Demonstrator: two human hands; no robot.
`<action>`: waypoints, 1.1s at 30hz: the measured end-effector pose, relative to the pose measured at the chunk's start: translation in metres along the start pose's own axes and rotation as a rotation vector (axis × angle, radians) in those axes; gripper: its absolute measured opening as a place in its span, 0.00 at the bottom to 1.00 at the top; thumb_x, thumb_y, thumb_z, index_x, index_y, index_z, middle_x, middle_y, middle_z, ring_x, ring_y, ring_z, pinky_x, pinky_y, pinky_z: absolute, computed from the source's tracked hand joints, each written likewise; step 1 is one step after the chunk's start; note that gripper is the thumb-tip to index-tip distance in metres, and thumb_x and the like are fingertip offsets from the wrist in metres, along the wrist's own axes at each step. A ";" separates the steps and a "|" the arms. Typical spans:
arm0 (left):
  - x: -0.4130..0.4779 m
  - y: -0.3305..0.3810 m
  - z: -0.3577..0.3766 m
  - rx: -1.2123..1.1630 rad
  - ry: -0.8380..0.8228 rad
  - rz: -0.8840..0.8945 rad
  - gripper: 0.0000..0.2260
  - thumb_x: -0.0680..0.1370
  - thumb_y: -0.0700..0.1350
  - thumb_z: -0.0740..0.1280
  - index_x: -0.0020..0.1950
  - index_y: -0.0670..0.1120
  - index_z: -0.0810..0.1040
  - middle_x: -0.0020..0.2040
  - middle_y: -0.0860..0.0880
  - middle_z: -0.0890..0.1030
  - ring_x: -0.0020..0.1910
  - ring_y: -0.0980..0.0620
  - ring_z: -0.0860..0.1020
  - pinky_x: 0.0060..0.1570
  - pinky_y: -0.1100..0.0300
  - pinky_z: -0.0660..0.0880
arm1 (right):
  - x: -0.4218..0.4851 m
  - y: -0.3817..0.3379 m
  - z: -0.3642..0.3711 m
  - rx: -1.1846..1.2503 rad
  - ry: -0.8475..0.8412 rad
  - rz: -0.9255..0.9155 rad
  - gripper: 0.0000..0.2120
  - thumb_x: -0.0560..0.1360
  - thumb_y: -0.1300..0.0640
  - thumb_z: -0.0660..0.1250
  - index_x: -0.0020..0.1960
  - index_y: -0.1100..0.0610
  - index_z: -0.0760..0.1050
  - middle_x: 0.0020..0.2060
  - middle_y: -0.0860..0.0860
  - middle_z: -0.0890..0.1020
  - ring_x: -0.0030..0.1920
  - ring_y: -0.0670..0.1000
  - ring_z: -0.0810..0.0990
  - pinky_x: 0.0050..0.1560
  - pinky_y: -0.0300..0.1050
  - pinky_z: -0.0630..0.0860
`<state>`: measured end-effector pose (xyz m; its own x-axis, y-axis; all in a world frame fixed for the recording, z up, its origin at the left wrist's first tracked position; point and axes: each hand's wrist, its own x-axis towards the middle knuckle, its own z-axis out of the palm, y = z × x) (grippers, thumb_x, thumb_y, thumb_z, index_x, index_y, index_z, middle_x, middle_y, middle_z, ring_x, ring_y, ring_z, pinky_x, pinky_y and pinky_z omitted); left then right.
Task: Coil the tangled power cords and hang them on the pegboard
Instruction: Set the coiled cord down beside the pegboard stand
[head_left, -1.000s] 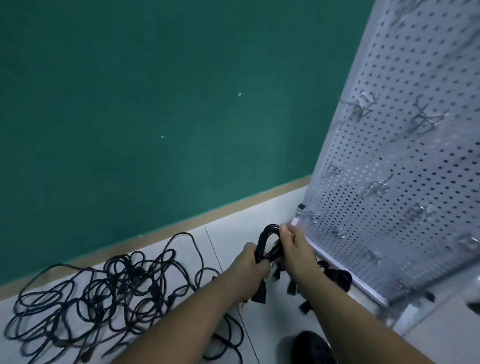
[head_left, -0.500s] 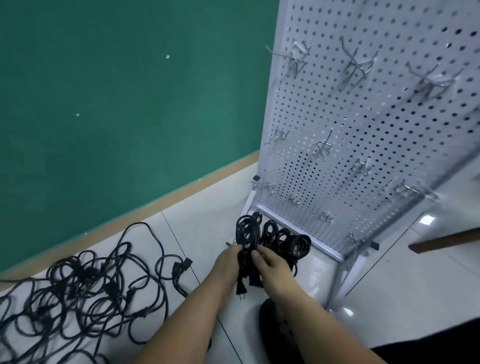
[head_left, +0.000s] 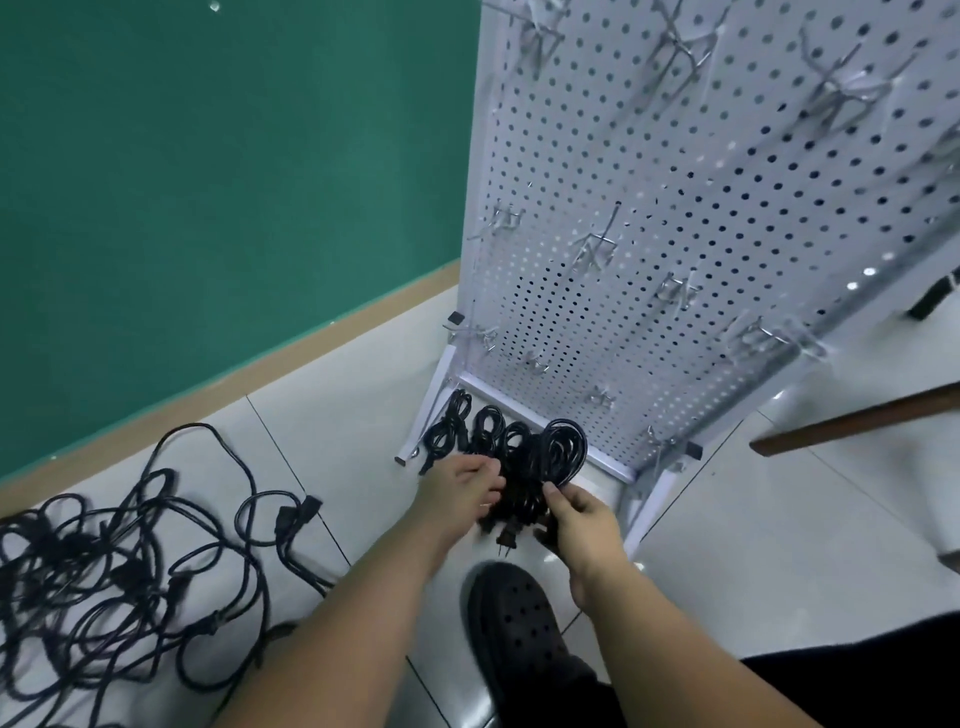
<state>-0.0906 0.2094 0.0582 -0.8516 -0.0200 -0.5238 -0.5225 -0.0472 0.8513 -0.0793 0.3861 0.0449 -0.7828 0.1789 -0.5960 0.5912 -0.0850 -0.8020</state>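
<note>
A white pegboard stand (head_left: 701, 218) with several empty metal hooks rises on the right. At its foot several coiled black cords (head_left: 483, 431) lie in a row on the tiled floor. My right hand (head_left: 576, 519) pinches the nearest coiled cord (head_left: 558, 449) at its bunched lower end, where a plug (head_left: 506, 538) hangs down. My left hand (head_left: 462, 491) rests against the same bundle from the left, fingers bent over it. A heap of tangled black cords (head_left: 119, 577) spreads over the floor at the left.
A green wall (head_left: 208, 182) with a tan skirting runs behind the floor. A black perforated shoe (head_left: 514, 623) stands just below my hands. A dark wooden bar (head_left: 857, 421) juts in from the right beside the stand's leg.
The view has swung right and down, bringing the pegboard front-on. My hands carried the coiled cord down to the row of coils at the stand's foot.
</note>
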 end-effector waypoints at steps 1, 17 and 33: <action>0.003 -0.003 0.001 0.050 0.012 0.001 0.11 0.84 0.51 0.69 0.64 0.47 0.80 0.53 0.50 0.88 0.53 0.51 0.86 0.57 0.55 0.83 | 0.008 0.003 -0.008 -0.009 0.065 0.020 0.07 0.83 0.56 0.70 0.53 0.61 0.83 0.41 0.55 0.82 0.40 0.53 0.79 0.48 0.50 0.79; 0.011 -0.077 -0.058 0.484 0.115 -0.060 0.10 0.82 0.53 0.70 0.63 0.55 0.81 0.55 0.54 0.84 0.55 0.56 0.81 0.58 0.56 0.78 | 0.140 0.063 -0.006 -1.061 0.144 0.309 0.22 0.80 0.49 0.57 0.72 0.51 0.73 0.69 0.60 0.74 0.71 0.64 0.70 0.71 0.62 0.68; -0.046 -0.094 -0.127 0.627 0.240 -0.103 0.13 0.83 0.51 0.67 0.68 0.53 0.79 0.54 0.56 0.82 0.51 0.56 0.81 0.52 0.59 0.77 | 0.067 0.016 0.036 -1.113 0.272 0.103 0.38 0.85 0.35 0.50 0.85 0.59 0.49 0.81 0.63 0.59 0.80 0.64 0.58 0.81 0.58 0.56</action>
<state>0.0035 0.0876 -0.0017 -0.8011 -0.2708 -0.5337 -0.5875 0.5255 0.6153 -0.1290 0.3617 -0.0089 -0.7328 0.4389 -0.5200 0.6003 0.7769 -0.1902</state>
